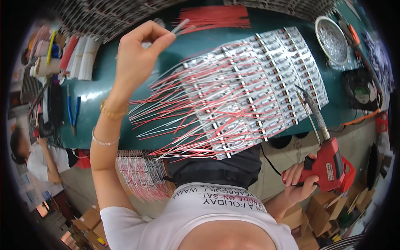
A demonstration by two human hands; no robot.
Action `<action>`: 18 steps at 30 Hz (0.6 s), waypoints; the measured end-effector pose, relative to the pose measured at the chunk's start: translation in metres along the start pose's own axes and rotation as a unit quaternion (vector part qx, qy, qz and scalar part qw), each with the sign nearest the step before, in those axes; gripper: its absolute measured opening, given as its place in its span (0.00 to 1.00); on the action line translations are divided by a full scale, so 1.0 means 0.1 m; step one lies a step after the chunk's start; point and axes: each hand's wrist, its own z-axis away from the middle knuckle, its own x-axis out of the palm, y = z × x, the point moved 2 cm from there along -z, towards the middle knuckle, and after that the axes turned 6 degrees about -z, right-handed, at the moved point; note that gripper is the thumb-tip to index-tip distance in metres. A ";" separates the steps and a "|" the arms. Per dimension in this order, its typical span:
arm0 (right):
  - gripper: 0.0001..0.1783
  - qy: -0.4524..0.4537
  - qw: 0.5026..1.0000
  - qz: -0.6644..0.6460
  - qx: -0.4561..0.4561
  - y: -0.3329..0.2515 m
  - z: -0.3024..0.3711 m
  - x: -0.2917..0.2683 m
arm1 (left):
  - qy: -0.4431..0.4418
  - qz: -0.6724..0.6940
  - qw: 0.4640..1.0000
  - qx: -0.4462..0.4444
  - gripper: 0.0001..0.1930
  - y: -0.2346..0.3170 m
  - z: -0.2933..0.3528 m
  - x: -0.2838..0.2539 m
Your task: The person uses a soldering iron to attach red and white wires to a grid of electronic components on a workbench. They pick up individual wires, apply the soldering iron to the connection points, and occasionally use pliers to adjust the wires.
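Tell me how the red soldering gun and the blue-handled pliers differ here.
The soldering gun is gripped in the right hand; the pliers lie untouched on the green table. The gun has a bulky red-and-black body, while the pliers are slim with blue handles. The gun is at the person's right, the pliers at the left. Both are hand tools.
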 end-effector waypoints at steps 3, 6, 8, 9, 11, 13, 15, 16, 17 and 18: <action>0.37 -0.002 1.000 0.004 0.004 -0.02 0.06 -0.02 | -0.131 0.104 0.986 -0.020 0.05 0.50 0.19 0.24; 0.43 0.023 0.998 0.052 0.018 -0.06 0.12 -0.01 | -0.190 0.117 0.975 -0.020 0.05 0.86 0.39 0.56; 0.45 0.050 0.996 0.071 0.020 -0.06 0.14 0.04 | -0.162 0.018 0.980 0.112 0.04 0.95 0.43 0.76; 0.53 0.148 0.979 0.109 0.082 -0.13 0.18 0.07 | -0.145 -0.031 0.973 0.177 0.05 0.98 0.46 0.86; 0.52 0.144 0.981 0.108 0.077 -0.13 0.23 0.05 | -0.136 -0.034 0.974 0.179 0.05 1.00 0.49 1.00; 0.50 0.113 0.987 0.099 0.058 -0.10 0.26 0.01 | -0.137 -0.052 0.974 0.176 0.06 1.01 0.50 1.04; 0.46 0.054 0.995 0.081 0.027 -0.05 0.26 -0.05 | -0.124 -0.055 0.974 0.182 0.07 0.98 0.51 1.06; 0.45 0.061 0.993 0.095 0.032 -0.04 0.25 -0.04 | -0.117 -0.056 0.974 0.186 0.07 0.97 0.51 1.07; 0.45 0.068 0.991 0.108 0.038 -0.03 0.25 -0.02 | -0.115 -0.057 0.973 0.191 0.07 0.97 0.51 1.07; 0.44 0.074 0.989 0.122 0.043 -0.02 0.24 -0.01 | -0.116 -0.056 0.973 0.193 0.07 0.97 0.51 1.09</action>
